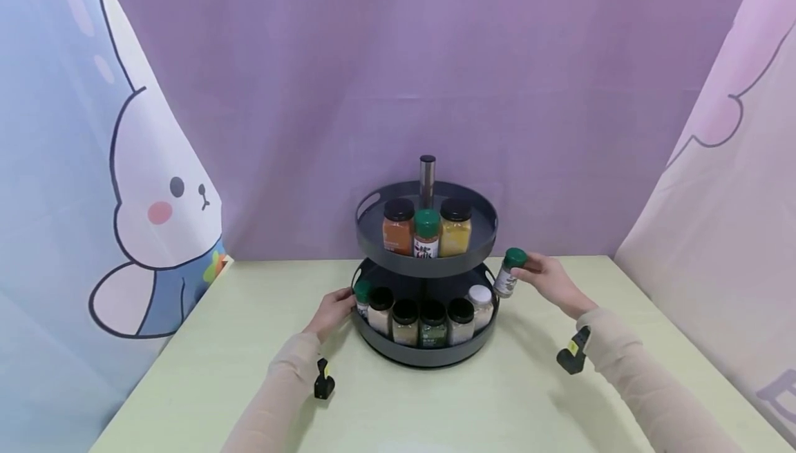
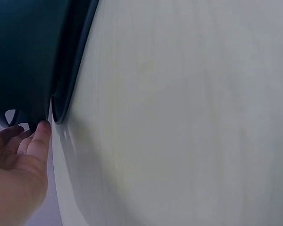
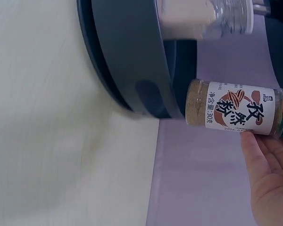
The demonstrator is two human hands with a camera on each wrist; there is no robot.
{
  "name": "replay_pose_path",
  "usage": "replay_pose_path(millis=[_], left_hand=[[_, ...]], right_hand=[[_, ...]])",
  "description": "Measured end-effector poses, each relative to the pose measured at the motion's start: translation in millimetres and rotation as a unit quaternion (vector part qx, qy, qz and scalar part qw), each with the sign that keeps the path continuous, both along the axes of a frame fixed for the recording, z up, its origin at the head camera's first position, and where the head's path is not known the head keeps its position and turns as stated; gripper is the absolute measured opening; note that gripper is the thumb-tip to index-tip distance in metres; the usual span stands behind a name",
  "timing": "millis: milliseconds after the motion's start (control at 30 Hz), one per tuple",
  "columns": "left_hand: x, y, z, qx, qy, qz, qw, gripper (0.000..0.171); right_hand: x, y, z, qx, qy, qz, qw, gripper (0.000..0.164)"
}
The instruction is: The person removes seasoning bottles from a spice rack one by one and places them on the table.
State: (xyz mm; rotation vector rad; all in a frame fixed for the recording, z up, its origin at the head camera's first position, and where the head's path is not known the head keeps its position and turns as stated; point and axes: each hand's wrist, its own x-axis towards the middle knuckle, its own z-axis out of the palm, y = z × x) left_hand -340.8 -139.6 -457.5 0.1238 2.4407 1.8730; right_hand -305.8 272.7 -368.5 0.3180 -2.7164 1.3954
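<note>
A dark two-tier round spice rack (image 1: 428, 355) stands on the table. My left hand (image 1: 332, 311) grips the left side of its lower tier; in the left wrist view its fingers (image 2: 40, 141) are at the rim by the cut-out handle. My right hand (image 1: 552, 284) holds a spice jar (image 1: 506, 282) with a green cap, slightly tilted, just off the lower tier's right rim. In the right wrist view the jar (image 3: 240, 107) shows brown powder and a white label, its base close to the rim, my thumb and fingers around its cap end.
The lower tier holds several jars: a green-capped jar (image 1: 363, 294), black-capped jars (image 1: 433, 325) and a white-capped jar (image 1: 481, 304). Above them, the upper tier (image 1: 367, 235) carries an orange jar (image 1: 398, 225), a green-capped jar (image 1: 426, 232) and a yellow jar (image 1: 456, 228). A purple curtain (image 1: 280, 128) hangs behind.
</note>
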Motion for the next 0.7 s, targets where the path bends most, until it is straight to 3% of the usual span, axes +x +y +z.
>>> replay_pose_path(millis=[300,700], left_hand=[[-1.1,-2.6,2.0,-0.002,0.001,0.003,1.0000,0.047],[1.8,-1.0,-1.0,-0.001,0.007,0.005,1.0000,0.047]], right_hand=[[-1.6,22.3,-6.6,0.000,0.014,-0.025,1.000,0.053],[0.2,52.5,-24.6,0.036,0.014,-0.118,0.992,0.053]])
